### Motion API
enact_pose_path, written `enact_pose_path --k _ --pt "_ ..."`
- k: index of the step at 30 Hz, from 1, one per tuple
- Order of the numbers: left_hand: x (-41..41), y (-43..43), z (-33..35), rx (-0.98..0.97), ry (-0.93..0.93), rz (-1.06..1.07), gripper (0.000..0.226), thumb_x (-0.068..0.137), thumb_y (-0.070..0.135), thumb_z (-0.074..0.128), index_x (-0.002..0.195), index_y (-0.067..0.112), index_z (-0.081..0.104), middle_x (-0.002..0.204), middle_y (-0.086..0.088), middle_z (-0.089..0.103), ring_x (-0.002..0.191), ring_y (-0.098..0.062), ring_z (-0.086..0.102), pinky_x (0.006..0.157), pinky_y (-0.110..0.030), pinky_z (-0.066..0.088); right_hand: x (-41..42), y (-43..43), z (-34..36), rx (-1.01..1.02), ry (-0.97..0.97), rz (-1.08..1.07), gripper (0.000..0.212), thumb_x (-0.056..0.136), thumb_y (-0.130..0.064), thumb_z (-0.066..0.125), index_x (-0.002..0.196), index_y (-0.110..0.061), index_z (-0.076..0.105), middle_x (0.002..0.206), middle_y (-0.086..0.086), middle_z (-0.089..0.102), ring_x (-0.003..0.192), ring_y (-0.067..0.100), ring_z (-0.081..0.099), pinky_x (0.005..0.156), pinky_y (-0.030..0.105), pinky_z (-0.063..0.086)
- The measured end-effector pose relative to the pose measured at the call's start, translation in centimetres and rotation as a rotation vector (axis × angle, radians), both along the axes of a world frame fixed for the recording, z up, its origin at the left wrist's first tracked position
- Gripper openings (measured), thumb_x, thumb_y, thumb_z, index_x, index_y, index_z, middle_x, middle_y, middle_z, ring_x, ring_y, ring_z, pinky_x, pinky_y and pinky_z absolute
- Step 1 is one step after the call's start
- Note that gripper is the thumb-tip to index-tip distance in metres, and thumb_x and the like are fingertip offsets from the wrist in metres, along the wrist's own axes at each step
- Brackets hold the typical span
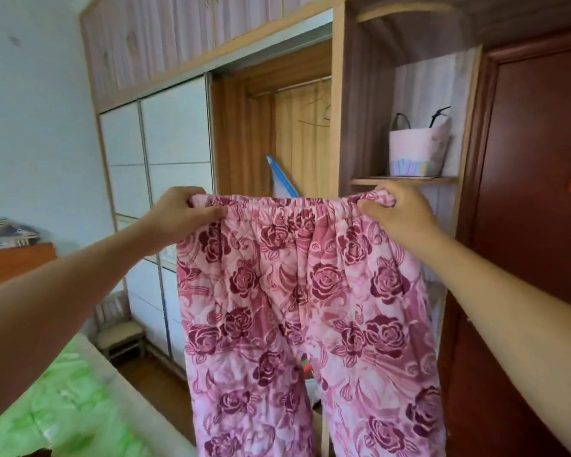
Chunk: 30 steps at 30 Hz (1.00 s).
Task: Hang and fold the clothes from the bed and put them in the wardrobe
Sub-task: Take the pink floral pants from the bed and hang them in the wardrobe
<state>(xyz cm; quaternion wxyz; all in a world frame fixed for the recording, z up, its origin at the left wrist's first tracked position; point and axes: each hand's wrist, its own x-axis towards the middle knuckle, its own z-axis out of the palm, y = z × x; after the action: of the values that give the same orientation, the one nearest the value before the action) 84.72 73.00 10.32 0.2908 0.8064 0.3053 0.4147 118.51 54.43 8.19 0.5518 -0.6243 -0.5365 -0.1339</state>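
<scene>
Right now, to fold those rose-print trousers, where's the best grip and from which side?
Likely the elastic waistband corners, from the outer sides, as the left hand and right hand pinch them: the gathered band is thick, and the trousers hang flat, legs down.

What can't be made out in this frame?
Head view:
- rose-print trousers: hems cut off by the bottom edge.
- wardrobe: lower interior hidden behind the trousers.
- hangers on the rail: faint, too blurred to count.
- left hand, right hand: fingertips hidden behind the waistband.
</scene>
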Motion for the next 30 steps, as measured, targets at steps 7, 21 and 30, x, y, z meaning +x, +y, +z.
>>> enact_pose_path --k 7,21,30 --pt "14.3 3.6 -5.6 -0.134 0.033 -0.157 0.021 0.086 0.03 0.078 0.092 0.012 0.071 0.079 -0.006 0.078 0.071 -0.024 0.077 0.058 -0.031 0.061 8.5 2.0 -4.8 -0.059 0.06 -0.13 0.018 0.068 -0.05 0.066 0.073 -0.033 0.059 0.059 -0.017 0.06 0.054 0.002 0.051 0.056 0.03 0.041" --pt "26.9 17.2 -10.3 -0.224 -0.059 -0.188 0.014 0.084 0.027 0.08 0.073 0.025 0.072 0.075 -0.004 0.077 0.07 -0.022 0.076 0.054 -0.028 0.058 16.1 20.3 -9.2 -0.056 0.138 0.026 0.018 0.077 -0.028 0.068 0.072 -0.019 0.053 0.056 -0.007 0.05 0.056 0.006 0.044 0.055 0.03 0.035" --pt "28.3 22.0 -13.0 -0.174 -0.084 0.035 0.028 0.087 0.044 0.075 0.075 0.021 0.063 0.077 -0.005 0.075 0.073 -0.025 0.075 0.071 -0.05 0.063 13.7 33.1 -11.3 -0.075 0.257 0.275 0.03 0.08 -0.035 0.064 0.073 -0.012 0.046 0.057 -0.005 0.047 0.055 0.008 0.045 0.054 0.031 0.035"
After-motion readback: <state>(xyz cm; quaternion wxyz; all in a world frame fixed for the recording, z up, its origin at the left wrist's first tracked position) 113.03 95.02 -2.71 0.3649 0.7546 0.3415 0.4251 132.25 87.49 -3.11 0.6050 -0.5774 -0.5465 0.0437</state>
